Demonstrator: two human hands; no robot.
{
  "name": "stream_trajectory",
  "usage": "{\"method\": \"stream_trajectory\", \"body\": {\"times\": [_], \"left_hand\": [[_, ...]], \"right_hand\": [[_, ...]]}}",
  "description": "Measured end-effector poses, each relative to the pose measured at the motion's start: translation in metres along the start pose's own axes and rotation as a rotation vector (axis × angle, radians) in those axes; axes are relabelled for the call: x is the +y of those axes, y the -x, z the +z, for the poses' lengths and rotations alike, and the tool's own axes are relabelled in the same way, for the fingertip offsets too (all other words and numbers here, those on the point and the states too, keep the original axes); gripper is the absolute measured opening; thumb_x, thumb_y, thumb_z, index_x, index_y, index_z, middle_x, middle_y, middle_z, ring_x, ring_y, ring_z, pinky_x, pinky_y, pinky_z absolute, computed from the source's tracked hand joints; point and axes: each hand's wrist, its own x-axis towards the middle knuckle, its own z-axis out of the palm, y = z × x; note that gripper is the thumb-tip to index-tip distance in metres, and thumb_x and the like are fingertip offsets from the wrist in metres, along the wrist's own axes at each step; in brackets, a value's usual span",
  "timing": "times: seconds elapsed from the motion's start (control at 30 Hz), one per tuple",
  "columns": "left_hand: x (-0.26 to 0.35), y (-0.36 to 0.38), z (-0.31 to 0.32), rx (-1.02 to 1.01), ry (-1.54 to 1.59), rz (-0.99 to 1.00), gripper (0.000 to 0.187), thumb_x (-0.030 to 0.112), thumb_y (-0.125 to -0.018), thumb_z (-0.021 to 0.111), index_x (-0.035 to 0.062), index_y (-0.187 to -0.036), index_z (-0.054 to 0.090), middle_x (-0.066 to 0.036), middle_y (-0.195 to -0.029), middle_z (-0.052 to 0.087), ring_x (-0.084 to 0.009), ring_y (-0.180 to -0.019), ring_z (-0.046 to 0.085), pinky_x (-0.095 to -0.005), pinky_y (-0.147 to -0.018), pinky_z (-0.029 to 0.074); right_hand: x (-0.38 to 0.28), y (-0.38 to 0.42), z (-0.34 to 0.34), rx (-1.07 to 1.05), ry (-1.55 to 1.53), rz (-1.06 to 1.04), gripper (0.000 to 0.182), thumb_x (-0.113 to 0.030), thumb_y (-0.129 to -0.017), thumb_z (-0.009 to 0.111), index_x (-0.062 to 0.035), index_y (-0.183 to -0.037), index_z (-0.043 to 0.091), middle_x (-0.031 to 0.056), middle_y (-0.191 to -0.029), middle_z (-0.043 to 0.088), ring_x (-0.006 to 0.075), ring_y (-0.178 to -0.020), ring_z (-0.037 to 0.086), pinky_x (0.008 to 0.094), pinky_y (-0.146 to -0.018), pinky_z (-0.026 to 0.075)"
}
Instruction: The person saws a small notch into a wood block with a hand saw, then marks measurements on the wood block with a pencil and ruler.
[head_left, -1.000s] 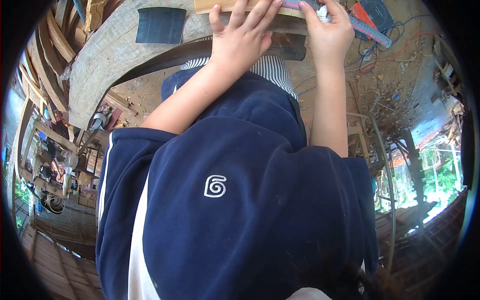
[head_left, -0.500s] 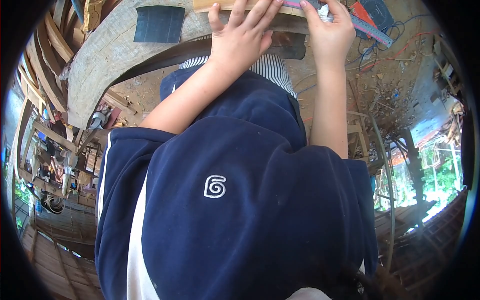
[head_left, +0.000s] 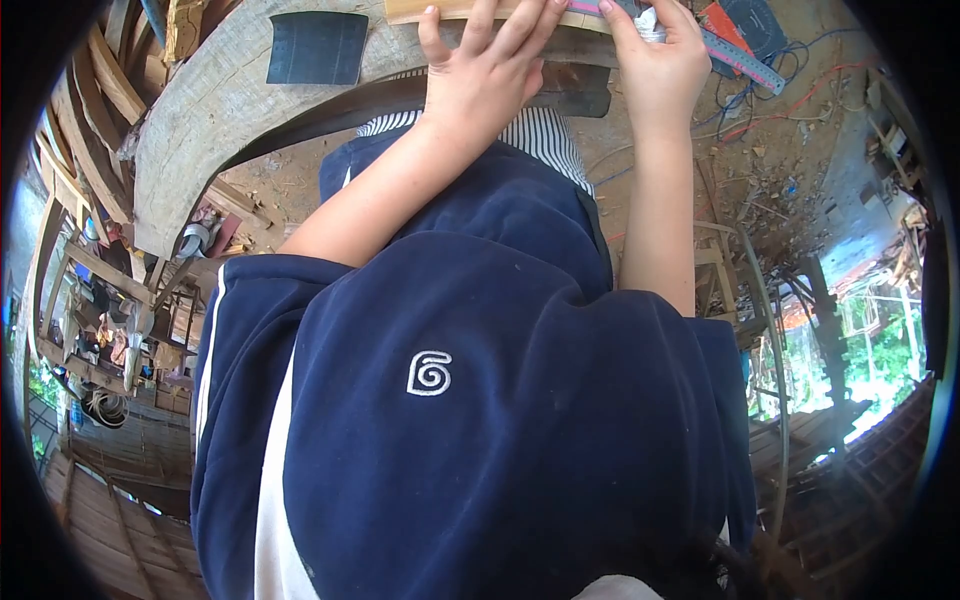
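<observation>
My left hand (head_left: 487,75) lies across a pale wooden board (head_left: 410,12) at the top edge, its fingers spread and stretched out. Its fingertips come close to the pink-edged end of a ruler. My right hand (head_left: 662,60) is closed, thumb against fingers, on the grey ruler (head_left: 745,65) with pink markings, which slants down to the right beyond the hand. A crumpled white piece (head_left: 650,27), paper or cloth, shows between that thumb and fingers. The board's far side and some fingertips are cut off by the frame.
A curved, worn wooden work surface (head_left: 190,130) arcs around my front, with a dark rectangular sheet (head_left: 318,48) on it. Another dark strip (head_left: 580,90) lies under my hands. Curved timber pieces (head_left: 95,140) stack at left. Blue cables (head_left: 745,100) and an orange cord lie on the floor at right.
Almost nothing differs. My left hand has shifted very slightly; the ruler and my right hand stay in place.
</observation>
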Motion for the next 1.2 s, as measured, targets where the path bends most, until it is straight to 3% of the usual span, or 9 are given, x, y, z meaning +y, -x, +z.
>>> {"method": "stream_trajectory", "body": {"times": [0.27,0.33,0.4,0.57,0.8,0.9,1.0,1.07,1.2], "left_hand": [[0.002,0.001,-0.003,-0.004,-0.014,0.002,0.074,0.034,-0.077,0.065,0.0245,-0.148,0.047,0.003,-0.154,0.039,-0.0227,-0.144,0.032,-0.0659,-0.112,0.016],[0.002,0.001,-0.002,0.006,-0.027,0.001,0.074,0.034,-0.077,0.065,0.0244,-0.147,0.048,0.003,-0.153,0.040,-0.0226,-0.144,0.032,-0.0659,-0.112,0.016],[0.002,0.000,0.001,0.041,-0.066,0.004,0.073,0.035,-0.075,0.063,0.0243,-0.146,0.049,0.003,-0.153,0.040,-0.0226,-0.144,0.032,-0.0668,-0.111,0.017],[0.005,0.007,0.019,0.089,-0.002,-0.017,0.073,0.036,-0.073,0.062,0.0243,-0.144,0.051,0.003,-0.153,0.039,-0.0226,-0.144,0.032,-0.0681,-0.111,0.018],[0.001,0.007,0.010,0.050,-0.072,0.008,0.075,0.039,-0.071,0.064,0.0250,-0.144,0.050,0.003,-0.156,0.036,-0.0223,-0.145,0.029,-0.0680,-0.112,0.017],[0.000,0.008,0.011,0.061,-0.058,0.016,0.077,0.038,-0.072,0.064,0.0253,-0.146,0.047,0.003,-0.157,0.035,-0.0223,-0.146,0.028,-0.0676,-0.113,0.015],[-0.001,0.007,0.006,0.017,-0.044,0.030,0.080,0.038,-0.072,0.065,0.0249,-0.148,0.045,0.004,-0.157,0.035,-0.0223,-0.146,0.027,-0.0670,-0.113,0.014],[-0.001,0.008,0.010,0.039,-0.041,0.025,0.081,0.038,-0.072,0.065,0.0246,-0.148,0.045,0.004,-0.157,0.035,-0.0223,-0.146,0.027,-0.0666,-0.113,0.013],[-0.002,0.007,0.008,0.050,-0.049,0.022,0.081,0.039,-0.071,0.066,0.0239,-0.148,0.045,0.004,-0.157,0.035,-0.0225,-0.147,0.026,-0.0660,-0.113,0.013]], "right_hand": [[-0.022,0.011,-0.005,0.067,0.086,-0.235,0.028,-0.008,-0.093,0.063,0.0017,-0.119,0.065,0.0175,-0.090,0.067,0.0263,-0.085,0.069,0.0352,-0.080,0.053],[-0.075,0.014,-0.017,-0.254,-0.050,0.433,0.031,-0.012,-0.101,0.051,-0.0001,-0.128,0.059,0.0167,-0.081,0.066,0.0252,-0.072,0.068,0.0355,-0.068,0.054],[-0.071,0.019,-0.012,-0.198,-0.007,0.135,0.036,-0.013,-0.102,0.047,-0.0008,-0.136,0.053,0.0142,-0.073,0.064,0.0234,-0.060,0.066,0.0357,-0.057,0.052],[-0.092,0.014,-0.011,-0.493,0.014,0.429,0.043,-0.010,-0.101,0.047,-0.0021,-0.143,0.048,0.0195,-0.066,0.063,0.0253,-0.054,0.065,0.0379,-0.056,0.053],[-0.106,0.021,-0.010,-0.499,0.153,0.437,0.044,-0.007,-0.099,0.047,-0.0023,-0.143,0.049,0.0254,-0.073,0.066,0.0274,-0.060,0.070,0.0371,-0.060,0.055],[-0.093,0.035,-0.009,-0.339,0.247,0.086,0.046,-0.008,-0.098,0.049,-0.0045,-0.144,0.048,0.0303,-0.095,0.068,0.0304,-0.090,0.074,0.0375,-0.073,0.057],[-0.103,0.040,-0.016,-0.455,0.139,0.460,0.044,-0.014,-0.101,0.054,-0.0056,-0.144,0.051,0.0023,-0.072,0.063,0.0066,-0.055,0.058,0.0258,-0.055,0.049],[-0.093,0.048,-0.019,-0.421,0.209,0.360,0.038,-0.012,-0.097,0.054,-0.0059,-0.135,0.058,0.0269,-0.089,0.069,0.0415,-0.082,0.070,0.0462,-0.071,0.055],[-0.095,0.058,-0.025,-0.442,0.211,0.372,0.043,-0.012,-0.098,0.051,-0.0068,-0.140,0.053,0.0300,-0.085,0.066,0.0443,-0.081,0.068,0.0493,-0.070,0.054]]}}
